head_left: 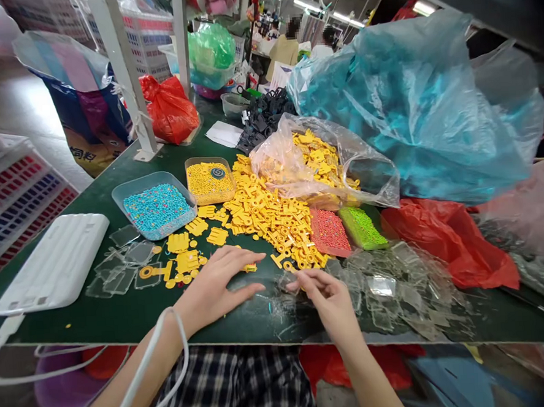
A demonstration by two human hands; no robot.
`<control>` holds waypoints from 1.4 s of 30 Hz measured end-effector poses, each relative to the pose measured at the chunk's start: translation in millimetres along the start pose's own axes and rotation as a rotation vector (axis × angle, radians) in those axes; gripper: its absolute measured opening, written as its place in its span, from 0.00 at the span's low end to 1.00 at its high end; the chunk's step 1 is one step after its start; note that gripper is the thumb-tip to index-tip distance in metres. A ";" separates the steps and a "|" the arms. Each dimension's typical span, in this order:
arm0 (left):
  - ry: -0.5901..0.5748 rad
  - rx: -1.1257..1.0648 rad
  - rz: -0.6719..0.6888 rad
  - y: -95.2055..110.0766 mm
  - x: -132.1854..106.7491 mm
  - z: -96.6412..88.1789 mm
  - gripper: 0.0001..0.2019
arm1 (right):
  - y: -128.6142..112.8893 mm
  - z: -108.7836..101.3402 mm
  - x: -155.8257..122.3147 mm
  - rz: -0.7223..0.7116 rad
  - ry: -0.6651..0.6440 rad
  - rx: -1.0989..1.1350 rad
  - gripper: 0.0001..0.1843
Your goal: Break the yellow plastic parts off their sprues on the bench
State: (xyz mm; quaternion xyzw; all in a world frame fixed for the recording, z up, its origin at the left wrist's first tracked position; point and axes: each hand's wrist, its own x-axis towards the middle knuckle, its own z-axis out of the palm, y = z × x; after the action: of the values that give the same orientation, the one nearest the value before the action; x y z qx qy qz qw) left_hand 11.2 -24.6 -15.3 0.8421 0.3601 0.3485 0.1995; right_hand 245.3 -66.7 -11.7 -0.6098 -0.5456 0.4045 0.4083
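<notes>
My left hand (219,283) lies low over the green tabletop, fingers stretched out and thumb apart. Just beyond its fingers is a small yellow plastic piece (250,267). My right hand (323,292) is pinched at the fingertips on a clear plastic piece (286,282), partly hidden by the fingers. In front of both hands spreads a heap of yellow plastic parts (273,219). Loose clear plastic pieces (392,288) lie to the right of my right hand. More flat yellow parts (186,261) and clear squares (119,271) lie left of my left hand.
Trays of blue beads (157,207), yellow beads (209,179), red beads (329,232) and green beads (362,227) surround the heap. A white power bank (54,261) lies at left, its cable looping over my left wrist. Large blue bags (432,114) crowd the right.
</notes>
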 end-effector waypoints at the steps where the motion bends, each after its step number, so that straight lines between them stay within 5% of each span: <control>1: -0.023 -0.005 0.031 3.1 0.8 0.2 0.18 | -1.7 6.7 0.5 0.035 -0.101 0.044 0.23; 7: -0.139 0.099 0.207 11.1 6.8 -1.9 0.19 | -13.4 13.1 14.0 0.108 -0.356 0.146 0.24; 17: -0.275 0.195 0.148 -9.8 30.0 -24.9 0.18 | -18.8 25.9 48.9 -0.006 -0.558 0.086 0.22; 23: -0.145 0.271 0.022 -26.4 18.6 -12.7 0.20 | -9.9 19.4 49.0 -0.477 -0.265 -0.370 0.19; 27: -0.095 0.335 -0.060 -34.8 13.6 -6.3 0.19 | -2.8 21.4 49.7 -0.697 -0.236 -0.605 0.20; 33: -0.221 0.378 -0.116 -28.9 17.3 -8.9 0.20 | 6.0 29.5 54.0 -0.777 -0.206 -0.722 0.19; 42: -0.184 0.370 -0.111 -33.9 14.2 -6.4 0.20 | 8.5 32.0 54.3 -0.802 -0.173 -0.738 0.19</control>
State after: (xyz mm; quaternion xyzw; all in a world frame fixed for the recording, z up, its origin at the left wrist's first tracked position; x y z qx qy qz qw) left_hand -2.3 9.0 -24.5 0.8714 0.4441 0.1865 0.0927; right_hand 222.3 -11.4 -33.1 -0.4213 -0.8724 0.0477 0.2431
